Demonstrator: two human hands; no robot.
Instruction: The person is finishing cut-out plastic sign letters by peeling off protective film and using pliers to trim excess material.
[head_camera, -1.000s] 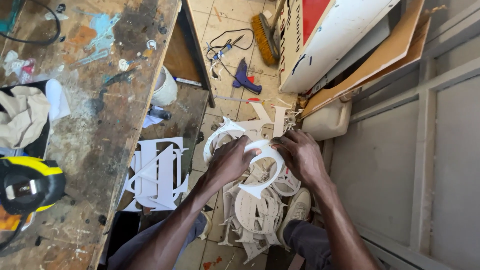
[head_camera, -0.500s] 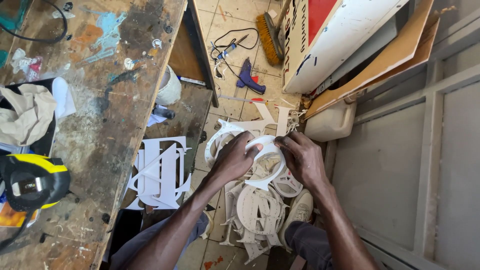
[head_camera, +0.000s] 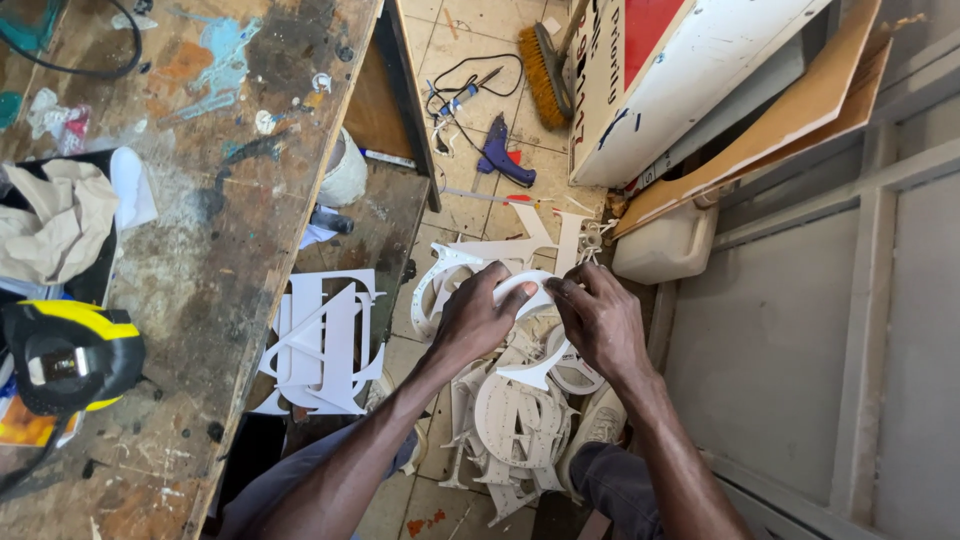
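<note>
Both hands up over the floor, gripping one white curved cutout (head_camera: 537, 330) btwn them. Left hand (head_camera: 478, 318) clamped on its upper left part, thumb on the top edge; right hand (head_camera: 597, 322) pinching the upper right, fingers curled over the rim. Cutout hangs above a pile of more white cutouts (head_camera: 515, 425) on the tiled floor, w/ a shoe (head_camera: 592, 430) just beside the pile. Left of the arms, flat white letter shapes (head_camera: 322, 345) lie under the tabletop (head_camera: 200, 250) edge. On the tabletop: yellow-black tape measure (head_camera: 65, 352), crumpled cloth (head_camera: 55, 225). Farther off on the floor: blue glue gun (head_camera: 503, 155), brush (head_camera: 545, 70), white jug (head_camera: 665, 245) by leaning boards.
</note>
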